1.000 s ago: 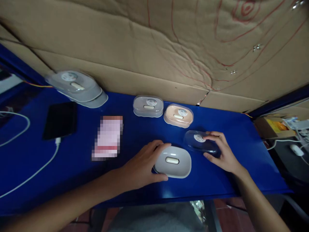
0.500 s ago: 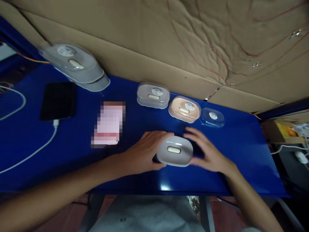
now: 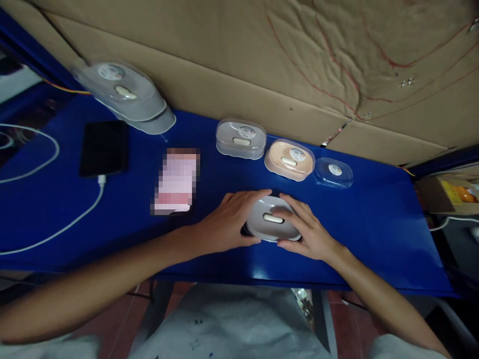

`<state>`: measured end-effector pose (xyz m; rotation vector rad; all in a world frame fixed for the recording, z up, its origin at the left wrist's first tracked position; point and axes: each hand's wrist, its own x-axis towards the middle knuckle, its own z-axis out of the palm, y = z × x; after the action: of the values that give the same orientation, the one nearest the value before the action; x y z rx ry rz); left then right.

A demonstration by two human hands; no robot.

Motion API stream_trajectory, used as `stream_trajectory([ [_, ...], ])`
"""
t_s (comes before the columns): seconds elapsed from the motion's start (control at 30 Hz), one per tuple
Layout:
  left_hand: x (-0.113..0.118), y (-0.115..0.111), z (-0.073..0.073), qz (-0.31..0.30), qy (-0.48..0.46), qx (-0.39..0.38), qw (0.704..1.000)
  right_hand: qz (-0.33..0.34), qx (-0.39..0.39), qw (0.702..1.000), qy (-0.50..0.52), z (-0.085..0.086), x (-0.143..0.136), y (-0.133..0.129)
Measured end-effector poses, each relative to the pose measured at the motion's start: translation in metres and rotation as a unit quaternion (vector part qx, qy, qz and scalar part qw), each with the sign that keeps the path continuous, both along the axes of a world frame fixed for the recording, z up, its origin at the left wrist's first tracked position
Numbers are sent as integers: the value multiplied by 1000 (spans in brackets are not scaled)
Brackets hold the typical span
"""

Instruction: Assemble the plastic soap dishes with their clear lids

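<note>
Now | left hand (image 3: 228,222) fingers cup grey case (image 3: 272,225) | right hand (image 3: 305,232) fingers clasp it

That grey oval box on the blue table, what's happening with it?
A person has both hands on the grey oval box: the left hand cups its left side and the right hand lies over its top and right side. It sits on the blue table near the front edge. Behind it, along the cardboard wall, stand a clear-lidded grey box, a peach box and a loose clear lid.
</note>
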<state>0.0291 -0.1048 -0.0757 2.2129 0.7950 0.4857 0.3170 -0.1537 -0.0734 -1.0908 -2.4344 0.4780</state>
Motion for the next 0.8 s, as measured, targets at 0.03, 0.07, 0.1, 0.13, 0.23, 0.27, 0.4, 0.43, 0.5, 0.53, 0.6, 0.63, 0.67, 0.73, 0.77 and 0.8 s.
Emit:
stream_trajectory([
  [0.03,0,0,0,-1,4,0,1000,-6,-19,1000,21,1,1,1],
  [0.07,0,1,0,-2,7,-3,1000,-14,-37,998,42,2,3,3],
  [0.1,0,1,1,-1,12,-7,1000,-23,-50,997,59,3,7,5],
  [0.13,-1,2,3,0,17,-13,1000,-35,-52,996,66,5,12,8],
  [0.23,-4,5,11,3,38,-39,998,-87,-5,996,23,10,31,14],
  [0.27,-6,6,15,2,42,-51,998,-103,14,995,-5,11,38,16],
  [0.4,-13,11,27,4,-34,-137,990,-127,53,986,-92,11,54,20],
  [0.43,-13,13,28,8,-76,-173,982,-127,56,985,-104,10,54,20],
  [0.5,-12,15,28,30,-167,-255,952,-123,52,984,-118,10,51,20],
  [0.53,-11,17,27,48,-204,-296,932,-119,48,984,-120,10,49,19],
  [0.6,-8,18,24,92,-255,-364,891,-112,44,986,-119,9,43,18],
  [0.63,-6,19,22,111,-271,-390,873,-112,46,986,-117,9,41,17],
  [0.67,-4,20,21,127,-284,-410,857,-116,52,985,-116,9,39,17],
  [0.73,-2,20,19,148,-301,-444,831,-138,70,981,-116,9,37,17],
  [0.77,-1,20,19,156,-308,-458,819,-153,78,978,-114,9,37,16],
  [0.8,0,20,20,165,-314,-471,808,-169,83,976,-108,9,37,16],
])
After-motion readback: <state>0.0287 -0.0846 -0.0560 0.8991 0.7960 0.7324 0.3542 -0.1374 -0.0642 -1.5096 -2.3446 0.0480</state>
